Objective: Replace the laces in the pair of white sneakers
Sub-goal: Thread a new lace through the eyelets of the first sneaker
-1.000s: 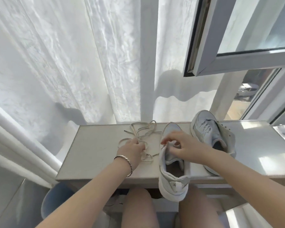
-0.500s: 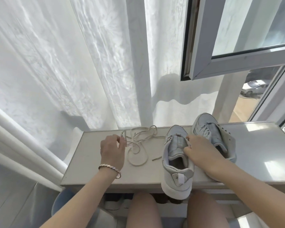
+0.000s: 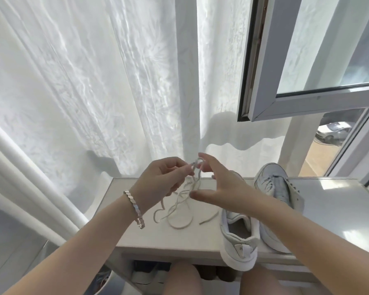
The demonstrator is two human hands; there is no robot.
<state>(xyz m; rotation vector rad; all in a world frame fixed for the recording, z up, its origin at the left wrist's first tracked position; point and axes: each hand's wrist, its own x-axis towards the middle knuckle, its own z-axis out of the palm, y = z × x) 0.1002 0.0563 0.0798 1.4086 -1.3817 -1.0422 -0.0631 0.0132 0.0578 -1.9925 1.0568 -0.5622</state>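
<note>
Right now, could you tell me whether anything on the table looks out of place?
The unlaced sneaker sits with its heel hanging past the front edge of the table, so it might tip off. The laced sneaker beside it lies tilted sideways.

lace [image 3: 180, 204] lifted, right hand [image 3: 224, 188] off sneaker [image 3: 239, 237]

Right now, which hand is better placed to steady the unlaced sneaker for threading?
Right, I'd judge. The right hand is open and hovers just above the unlaced sneaker, while the left hand is busy pinching the lace, farther from that shoe.
</note>
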